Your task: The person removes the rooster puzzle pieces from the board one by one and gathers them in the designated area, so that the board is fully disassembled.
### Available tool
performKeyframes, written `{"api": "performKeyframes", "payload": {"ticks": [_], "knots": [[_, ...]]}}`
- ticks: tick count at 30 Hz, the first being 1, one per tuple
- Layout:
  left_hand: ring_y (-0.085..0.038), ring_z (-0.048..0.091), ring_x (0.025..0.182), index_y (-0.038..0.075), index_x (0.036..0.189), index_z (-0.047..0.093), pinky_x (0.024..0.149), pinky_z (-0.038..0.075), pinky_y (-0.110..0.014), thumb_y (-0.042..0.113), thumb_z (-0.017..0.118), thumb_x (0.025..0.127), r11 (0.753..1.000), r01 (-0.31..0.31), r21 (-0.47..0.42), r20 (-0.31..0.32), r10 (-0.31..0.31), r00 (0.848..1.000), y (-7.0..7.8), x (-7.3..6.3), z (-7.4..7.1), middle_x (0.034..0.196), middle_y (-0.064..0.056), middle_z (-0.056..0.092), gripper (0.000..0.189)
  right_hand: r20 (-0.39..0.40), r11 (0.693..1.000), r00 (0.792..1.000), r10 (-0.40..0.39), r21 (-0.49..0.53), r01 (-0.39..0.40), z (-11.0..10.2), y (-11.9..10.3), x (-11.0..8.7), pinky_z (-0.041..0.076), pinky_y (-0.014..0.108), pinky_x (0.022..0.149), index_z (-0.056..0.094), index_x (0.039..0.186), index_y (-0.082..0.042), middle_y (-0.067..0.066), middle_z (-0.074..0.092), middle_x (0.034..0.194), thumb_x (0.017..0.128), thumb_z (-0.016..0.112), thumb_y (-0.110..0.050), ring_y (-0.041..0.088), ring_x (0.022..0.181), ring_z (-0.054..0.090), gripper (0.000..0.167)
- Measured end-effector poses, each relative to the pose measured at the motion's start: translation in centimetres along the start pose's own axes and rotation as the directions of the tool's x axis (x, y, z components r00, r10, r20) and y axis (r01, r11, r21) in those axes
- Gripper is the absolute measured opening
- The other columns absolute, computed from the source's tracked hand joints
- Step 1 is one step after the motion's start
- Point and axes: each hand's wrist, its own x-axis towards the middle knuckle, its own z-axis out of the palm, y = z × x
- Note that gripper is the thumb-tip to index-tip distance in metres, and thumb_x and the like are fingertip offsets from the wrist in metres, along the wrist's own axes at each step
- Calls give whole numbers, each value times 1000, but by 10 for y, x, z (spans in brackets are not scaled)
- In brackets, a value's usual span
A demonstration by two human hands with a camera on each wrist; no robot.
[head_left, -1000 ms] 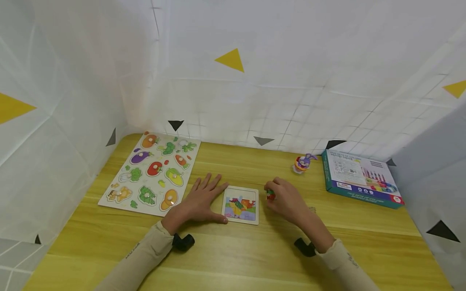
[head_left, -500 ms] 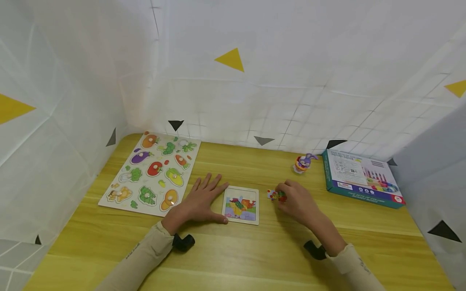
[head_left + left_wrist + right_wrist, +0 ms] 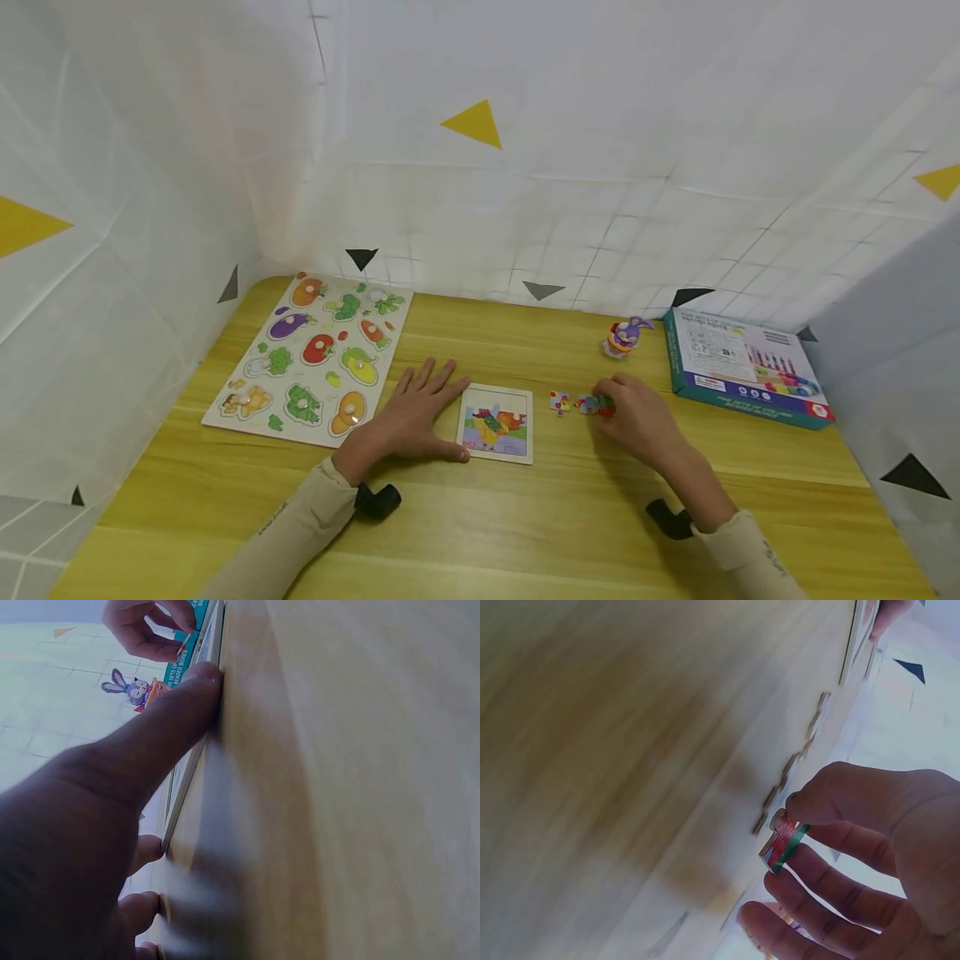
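Observation:
A small square jigsaw puzzle (image 3: 495, 423) in a pale frame lies on the table, its picture partly filled. My left hand (image 3: 408, 421) rests flat with fingers spread at its left side. In the left wrist view, the thumb (image 3: 180, 712) lies along the frame's near edge. My right hand (image 3: 637, 421), to the right of the puzzle, pinches a red and green puzzle piece (image 3: 782, 841) between thumb and fingers, tilted just above the table. Loose puzzle pieces (image 3: 559, 402) lie between the frame and this hand, the nearest overlapped by the held piece in the head view.
A vegetable peg board (image 3: 318, 350) lies at the back left. A purple rabbit figure (image 3: 624, 337) stands behind my right hand, and a teal-edged box (image 3: 746, 367) lies at the back right. White sheeting (image 3: 480, 217) borders the table's back.
My right hand has moved right in steps, away from the puzzle, with the red and green piece in its fingers. Loose pieces now show where it was. The left hand stays put.

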Motion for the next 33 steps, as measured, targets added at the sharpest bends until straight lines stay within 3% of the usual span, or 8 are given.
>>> {"api": "performKeyframes", "payload": {"ticks": [18, 26, 33], "knots": [[-38, 0, 151, 20, 161, 26, 118, 2, -60, 75, 69, 75, 1000, 3, -14, -5, -3, 1000, 0, 0, 0, 167, -12, 8, 111, 6, 999, 999, 47, -7, -47, 2, 19, -2, 47, 35, 63, 74, 96, -2, 7, 60, 85, 75, 83, -4, 18, 73, 53, 23], [-39, 1, 151, 19, 160, 27, 118, 2, -60, 73, 71, 76, 1000, -6, -31, -23, 6, 1000, 1, -1, 0, 167, -12, 10, 109, -13, 999, 999, 33, -7, -33, 3, 17, -2, 44, 31, 58, 75, 97, -1, 9, 62, 86, 75, 80, 0, 16, 70, 51, 23], [-40, 0, 151, 19, 160, 28, 118, 3, -61, 73, 71, 76, 999, -7, -39, -21, 6, 1000, 0, 0, 1, 167, -13, 10, 109, -1, 1000, 1000, 10, -3, -10, -1, 9, -2, 49, 36, 63, 74, 102, 1, 12, 65, 94, 74, 80, 2, 19, 75, 56, 28]]}}
